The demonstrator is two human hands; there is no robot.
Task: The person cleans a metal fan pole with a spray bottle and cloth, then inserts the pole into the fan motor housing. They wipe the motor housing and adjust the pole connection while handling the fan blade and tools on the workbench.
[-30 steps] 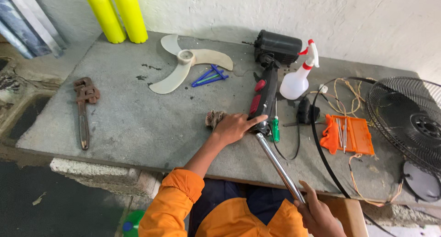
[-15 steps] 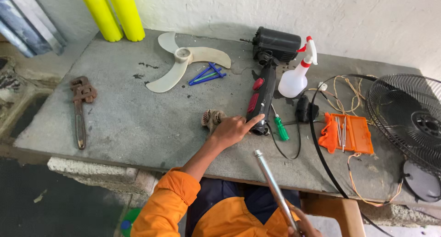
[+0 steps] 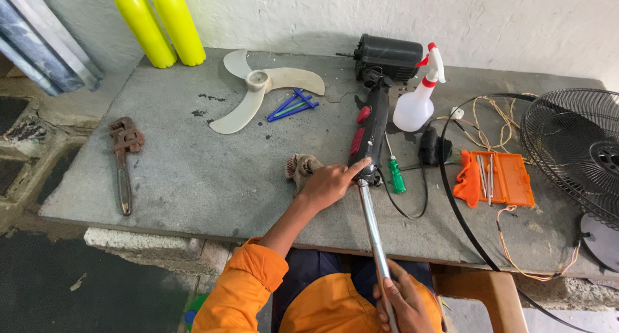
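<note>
The metal pole point(image 3: 373, 236) ran lengthwise from the motor point(image 3: 389, 57) back off the surface point(image 3: 193, 172). The right hand point(image 3: 403, 301) gripped its near end. The left hand point(image 3: 330, 183), mostly curled, pointed one finger at the pole's joint.

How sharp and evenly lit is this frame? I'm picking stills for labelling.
Head view: soft, even daylight, only faint shadows under the fan blade and spray bottle; no glare. The left hand and pole are sharp; the right hand is cut by the bottom edge. Wide-angle bending shows at the table edges.
</note>
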